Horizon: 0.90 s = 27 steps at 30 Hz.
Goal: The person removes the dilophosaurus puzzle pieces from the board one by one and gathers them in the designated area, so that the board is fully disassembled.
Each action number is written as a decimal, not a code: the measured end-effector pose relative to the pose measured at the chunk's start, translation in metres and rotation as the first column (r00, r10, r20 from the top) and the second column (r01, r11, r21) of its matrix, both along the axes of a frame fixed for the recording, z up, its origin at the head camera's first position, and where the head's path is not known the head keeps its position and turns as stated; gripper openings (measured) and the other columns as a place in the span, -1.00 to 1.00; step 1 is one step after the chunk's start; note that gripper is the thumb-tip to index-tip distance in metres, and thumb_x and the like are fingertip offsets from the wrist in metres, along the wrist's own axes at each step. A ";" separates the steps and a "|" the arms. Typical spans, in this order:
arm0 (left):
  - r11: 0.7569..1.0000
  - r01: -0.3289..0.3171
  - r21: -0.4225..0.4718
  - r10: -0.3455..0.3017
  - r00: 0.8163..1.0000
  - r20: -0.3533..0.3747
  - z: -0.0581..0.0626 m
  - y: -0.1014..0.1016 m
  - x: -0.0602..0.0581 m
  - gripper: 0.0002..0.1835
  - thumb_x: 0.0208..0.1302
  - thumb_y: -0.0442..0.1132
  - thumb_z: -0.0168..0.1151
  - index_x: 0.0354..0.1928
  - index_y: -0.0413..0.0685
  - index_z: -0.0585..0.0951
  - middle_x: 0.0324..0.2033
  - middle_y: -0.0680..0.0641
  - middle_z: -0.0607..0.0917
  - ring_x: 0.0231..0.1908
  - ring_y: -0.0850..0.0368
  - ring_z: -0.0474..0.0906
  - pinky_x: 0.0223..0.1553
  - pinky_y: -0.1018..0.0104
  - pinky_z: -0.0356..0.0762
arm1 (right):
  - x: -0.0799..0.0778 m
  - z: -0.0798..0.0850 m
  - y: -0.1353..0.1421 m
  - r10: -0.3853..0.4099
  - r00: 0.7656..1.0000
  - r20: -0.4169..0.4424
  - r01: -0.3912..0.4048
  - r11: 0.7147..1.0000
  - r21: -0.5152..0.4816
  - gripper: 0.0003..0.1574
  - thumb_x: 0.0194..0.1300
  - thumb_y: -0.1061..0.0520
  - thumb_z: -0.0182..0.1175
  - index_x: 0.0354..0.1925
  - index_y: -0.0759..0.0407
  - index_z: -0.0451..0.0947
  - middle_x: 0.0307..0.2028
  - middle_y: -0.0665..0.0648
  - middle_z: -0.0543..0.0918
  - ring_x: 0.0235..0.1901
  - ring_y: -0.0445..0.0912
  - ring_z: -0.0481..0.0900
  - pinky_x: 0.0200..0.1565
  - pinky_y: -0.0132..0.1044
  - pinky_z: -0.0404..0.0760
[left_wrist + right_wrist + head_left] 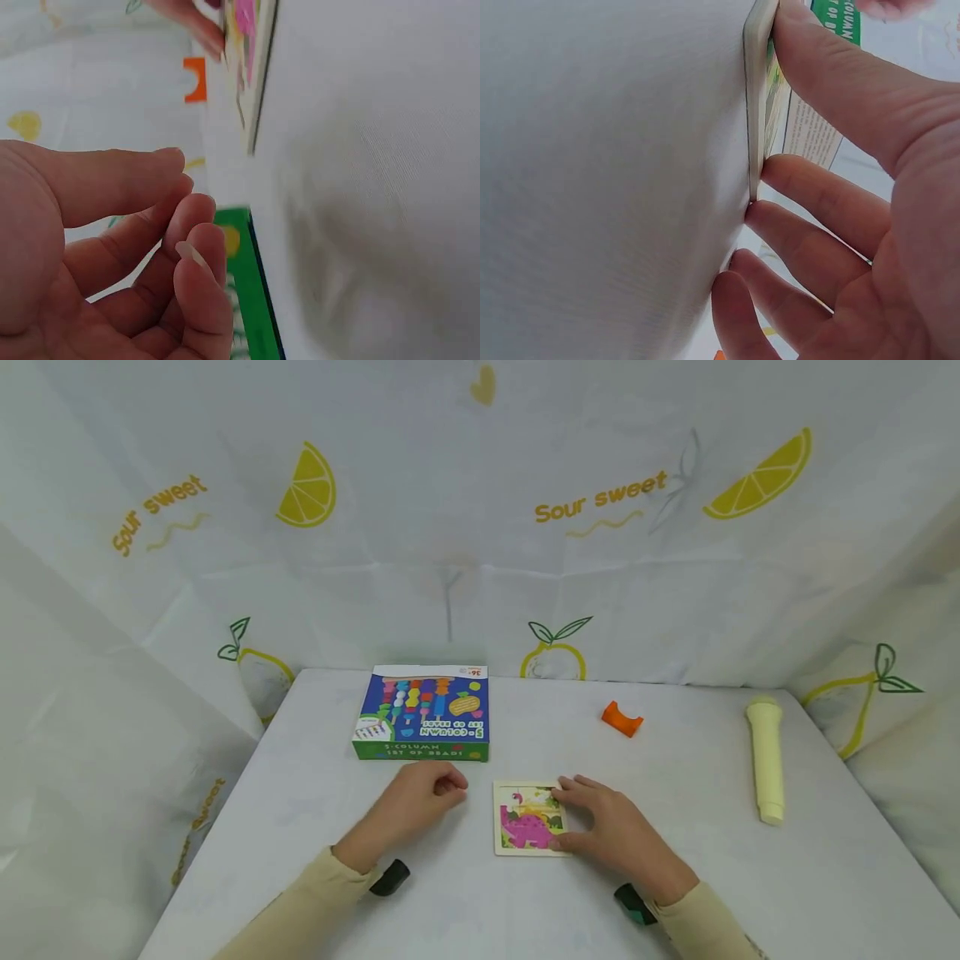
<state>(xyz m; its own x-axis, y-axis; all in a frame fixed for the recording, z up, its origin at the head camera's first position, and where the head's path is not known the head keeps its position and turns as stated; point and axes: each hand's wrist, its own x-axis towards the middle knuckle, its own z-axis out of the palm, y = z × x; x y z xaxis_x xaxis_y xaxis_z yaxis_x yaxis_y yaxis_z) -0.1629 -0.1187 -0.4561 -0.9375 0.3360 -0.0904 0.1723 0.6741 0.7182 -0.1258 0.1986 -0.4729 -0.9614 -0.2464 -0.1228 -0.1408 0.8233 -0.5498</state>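
Observation:
A square wooden picture puzzle (529, 832) with a pink dinosaur and a pale frame lies flat on the white table. My right hand (611, 827) rests at its right side, thumb near the lower right corner and fingertips near the upper right one. In the right wrist view the thumb (832, 75) lies on the puzzle's face, and other fingers touch its edge and the tabletop. My left hand (416, 802) hovers left of the puzzle, apart from it, fingers loosely curled. Nothing shows between its thumb and fingertips (196, 214) in the left wrist view.
A blue and green bead-set box (422, 710) lies behind my left hand. An orange curved block (622, 719) sits at the back right, and a pale yellow stick (767, 760) lies along the right side. A white printed curtain (450, 527) hangs behind the table.

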 end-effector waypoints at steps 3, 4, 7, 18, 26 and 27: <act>0.995 0.098 -0.026 -0.097 0.995 0.015 0.000 0.034 -0.001 -0.87 0.47 -0.16 0.42 -0.04 0.02 0.79 -0.24 0.15 0.71 -0.18 0.18 0.58 -0.09 0.31 0.62 | -0.001 0.000 0.000 0.006 1.000 -0.009 -0.006 1.000 -0.003 -0.08 0.12 -0.19 0.67 0.39 -0.01 0.65 0.51 0.07 0.55 0.58 0.21 0.38 0.49 0.29 0.42; 0.992 0.114 -0.051 -0.114 0.993 0.016 -0.001 0.045 -0.003 -0.87 0.46 -0.15 0.43 -0.05 0.03 0.79 -0.23 0.15 0.70 -0.17 0.19 0.56 -0.07 0.31 0.61 | -0.001 0.000 -0.001 0.008 1.000 -0.014 -0.008 1.000 -0.003 -0.09 0.12 -0.19 0.67 0.39 0.00 0.65 0.51 0.07 0.56 0.58 0.21 0.38 0.49 0.28 0.42; 0.981 0.145 -0.126 -0.143 0.989 0.022 -0.004 0.069 -0.009 -0.81 0.43 -0.12 0.46 -0.01 0.04 0.80 -0.19 0.14 0.69 -0.14 0.21 0.53 0.02 0.26 0.61 | -0.002 0.000 -0.002 0.013 1.000 -0.024 -0.013 1.000 -0.003 -0.09 0.13 -0.19 0.66 0.38 0.02 0.66 0.50 0.08 0.56 0.58 0.21 0.39 0.48 0.28 0.43; 0.960 0.138 -0.241 -0.148 0.989 -0.022 -0.006 0.093 -0.018 -0.72 0.32 -0.08 0.57 -0.01 -0.03 0.82 -0.20 0.06 0.62 -0.17 0.20 0.46 -0.05 0.34 0.58 | -0.003 0.011 -0.010 0.017 1.000 0.004 -0.017 0.999 0.050 -0.14 0.13 -0.12 0.67 0.37 -0.04 0.66 0.47 0.07 0.59 0.54 0.19 0.43 0.47 0.25 0.45; 0.967 0.160 -0.198 -0.165 0.986 -0.010 -0.008 0.095 -0.015 -0.68 0.31 -0.08 0.58 0.02 -0.04 0.83 -0.19 0.05 0.64 -0.20 0.20 0.47 -0.11 0.35 0.55 | -0.002 0.008 -0.013 0.021 0.997 -0.071 -0.012 0.992 0.129 -0.23 0.21 -0.21 0.61 0.33 -0.05 0.71 0.41 0.14 0.65 0.48 0.17 0.52 0.41 0.23 0.54; 0.968 0.163 -0.191 -0.167 0.986 -0.006 -0.008 0.096 -0.015 -0.68 0.31 -0.08 0.58 0.03 -0.05 0.83 -0.19 0.05 0.64 -0.20 0.20 0.47 -0.12 0.36 0.54 | -0.001 0.008 -0.012 0.021 0.996 -0.082 -0.010 0.991 0.133 -0.25 0.21 -0.20 0.60 0.32 -0.03 0.71 0.41 0.13 0.65 0.48 0.17 0.52 0.40 0.22 0.55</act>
<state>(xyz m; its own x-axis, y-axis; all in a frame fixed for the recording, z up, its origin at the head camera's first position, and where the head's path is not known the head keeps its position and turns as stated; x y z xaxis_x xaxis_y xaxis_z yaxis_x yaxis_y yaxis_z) -0.1779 -0.0226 -0.4640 -0.8729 0.4652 -0.1472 0.3069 0.7581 0.5754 -0.1271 0.1863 -0.4648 -0.9659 -0.2478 -0.0755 -0.1943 0.8857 -0.4217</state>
